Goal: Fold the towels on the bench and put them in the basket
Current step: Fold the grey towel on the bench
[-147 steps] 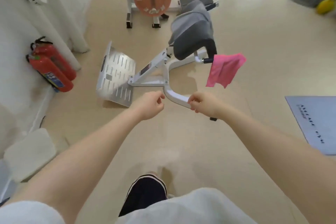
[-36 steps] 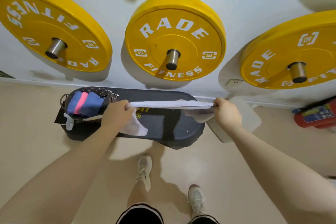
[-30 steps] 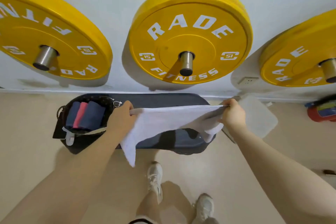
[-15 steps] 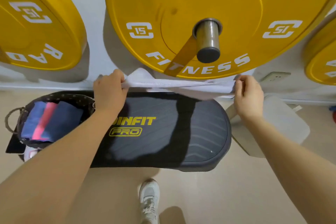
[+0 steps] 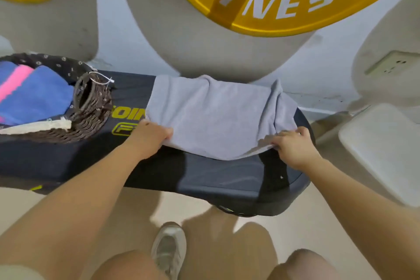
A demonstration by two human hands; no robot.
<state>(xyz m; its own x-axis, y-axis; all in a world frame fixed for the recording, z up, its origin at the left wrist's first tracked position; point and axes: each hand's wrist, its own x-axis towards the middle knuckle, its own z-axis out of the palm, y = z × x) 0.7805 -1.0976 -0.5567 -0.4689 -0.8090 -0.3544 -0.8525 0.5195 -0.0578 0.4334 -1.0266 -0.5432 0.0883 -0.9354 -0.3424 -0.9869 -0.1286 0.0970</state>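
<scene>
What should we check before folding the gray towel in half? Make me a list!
1. Both hands hold the towel: ok. The left hand and right hand each grip a near corner.
2. Gray towel lies flat: not ok. It is bunched along its right side.
3. Towel is on the bench: ok.
4. Far corners are lined up: cannot tell.
5. Basket is close: ok, at the bench's left end.
6. Room in the basket: cannot tell. Blue and pink towels already lie inside.
</scene>
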